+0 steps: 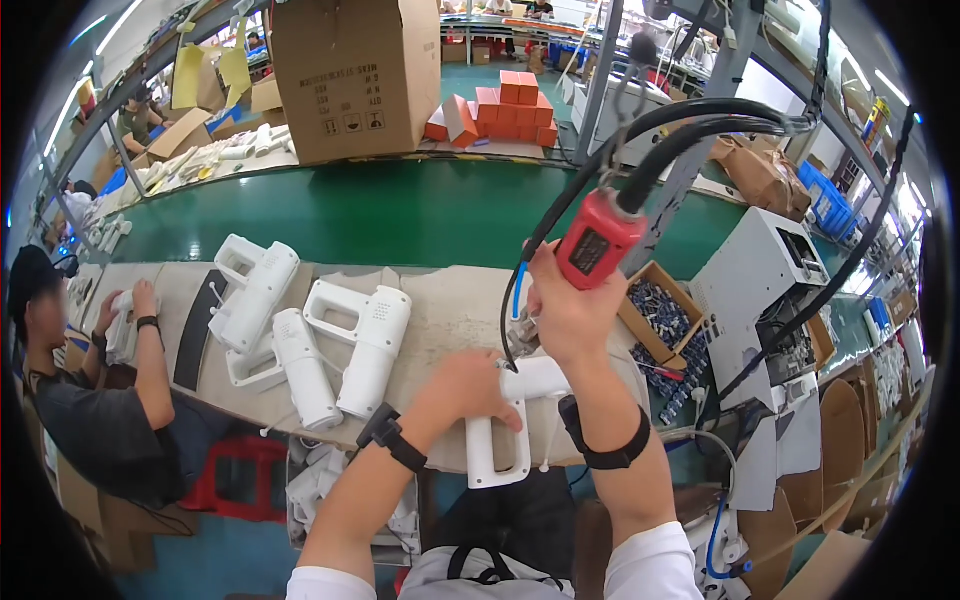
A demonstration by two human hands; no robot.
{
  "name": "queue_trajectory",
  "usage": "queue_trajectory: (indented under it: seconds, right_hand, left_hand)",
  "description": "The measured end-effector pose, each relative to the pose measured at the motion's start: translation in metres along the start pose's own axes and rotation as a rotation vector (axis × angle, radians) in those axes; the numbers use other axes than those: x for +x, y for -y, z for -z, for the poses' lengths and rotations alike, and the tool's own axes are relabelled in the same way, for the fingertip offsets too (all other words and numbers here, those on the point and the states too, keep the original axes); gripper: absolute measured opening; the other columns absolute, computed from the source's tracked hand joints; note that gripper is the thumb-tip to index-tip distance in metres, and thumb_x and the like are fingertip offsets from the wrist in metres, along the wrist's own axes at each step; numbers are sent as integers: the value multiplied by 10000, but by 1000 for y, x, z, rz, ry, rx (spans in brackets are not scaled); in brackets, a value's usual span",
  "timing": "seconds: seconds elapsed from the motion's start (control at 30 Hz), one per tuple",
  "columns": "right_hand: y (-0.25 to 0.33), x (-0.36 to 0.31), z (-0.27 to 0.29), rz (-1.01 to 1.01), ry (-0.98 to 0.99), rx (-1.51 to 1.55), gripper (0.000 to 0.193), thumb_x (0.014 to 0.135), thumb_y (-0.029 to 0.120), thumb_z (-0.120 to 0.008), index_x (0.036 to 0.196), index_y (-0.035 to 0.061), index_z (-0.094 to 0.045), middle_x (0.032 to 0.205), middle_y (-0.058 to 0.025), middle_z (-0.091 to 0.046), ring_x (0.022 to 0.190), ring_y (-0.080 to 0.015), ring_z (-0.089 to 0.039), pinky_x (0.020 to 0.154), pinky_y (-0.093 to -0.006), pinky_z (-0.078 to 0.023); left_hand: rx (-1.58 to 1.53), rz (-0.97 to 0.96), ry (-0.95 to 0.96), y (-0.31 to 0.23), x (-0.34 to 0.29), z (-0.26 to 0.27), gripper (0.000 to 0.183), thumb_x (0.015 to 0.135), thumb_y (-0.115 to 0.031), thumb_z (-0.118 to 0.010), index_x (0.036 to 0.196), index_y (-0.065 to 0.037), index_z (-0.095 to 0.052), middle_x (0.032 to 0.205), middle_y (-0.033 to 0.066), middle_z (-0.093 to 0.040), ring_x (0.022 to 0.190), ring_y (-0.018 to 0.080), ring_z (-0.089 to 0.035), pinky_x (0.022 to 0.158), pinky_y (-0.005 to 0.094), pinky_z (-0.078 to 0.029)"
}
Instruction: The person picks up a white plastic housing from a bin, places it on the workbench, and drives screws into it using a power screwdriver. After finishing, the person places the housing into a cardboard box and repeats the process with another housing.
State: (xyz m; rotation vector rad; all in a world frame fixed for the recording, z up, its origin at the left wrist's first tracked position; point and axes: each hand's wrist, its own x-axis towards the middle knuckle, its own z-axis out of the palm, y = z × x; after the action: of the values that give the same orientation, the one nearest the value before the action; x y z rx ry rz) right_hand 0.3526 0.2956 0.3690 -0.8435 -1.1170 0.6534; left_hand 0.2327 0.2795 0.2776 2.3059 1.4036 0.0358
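Observation:
In my right hand [573, 318] is a red electric screwdriver [602, 238], hanging from a chain and tilted with its lower end toward the bench. My fingers are wrapped round its lower body. Under it lies a white plastic housing with a loop handle [484, 455], at the bench's front edge. My left hand [462, 388] is closed on this housing, its fingertips close to the screwdriver's tip. Whether the tip touches a screw is hidden. To the left rest three similar white housings [376, 345], each with a round barrel and a loop handle.
Beyond the bench runs a green conveyor belt [350, 215] with a large cardboard box [355, 80] behind it. On the right are a carton of small metal parts [655, 310] and a white machine [745, 300]. Black cables [700, 115] hang overhead. A co-worker [90, 390] sits left.

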Motion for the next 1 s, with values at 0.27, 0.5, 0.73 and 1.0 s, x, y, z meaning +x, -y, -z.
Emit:
queue_trajectory:
  seconds: [0.27,0.5,0.73,1.0]
  right_hand:
    - [-22,-7,-3,-24,62,-77,117,850,98,-655,795,18,-589,558,2,-533,443,-70,-491,412,-226,-370]
    - [61,-7,15,48,36,36,86,854,53,-636,856,-7,-575,555,-25,-533,413,-89,-485,376,-223,-351]
    - [12,-22,21,-8,6,-92,145,848,106,-658,772,17,-573,558,-12,-538,427,-93,-498,412,-242,-393]
    - [1,-27,20,-21,90,-157,119,834,97,-657,800,19,-574,558,-6,-531,430,-89,-500,414,-230,-385]
  left_hand:
    - [-68,-3,14,1,6,-6,909,466,-577,-813,1104,25,-575,1017,161,-636,955,321,-625,843,403,-504]
    - [-86,25,-66,7,22,-8,913,406,-659,-805,1066,-57,-617,904,142,-667,865,309,-655,772,393,-516]
    - [-57,-110,-158,10,27,-16,792,423,-634,-823,949,-78,-619,860,108,-665,854,319,-647,746,415,-518]
    - [-178,40,-303,34,10,-45,970,472,-562,-846,1187,4,-515,1108,209,-589,1058,352,-564,889,415,-474]
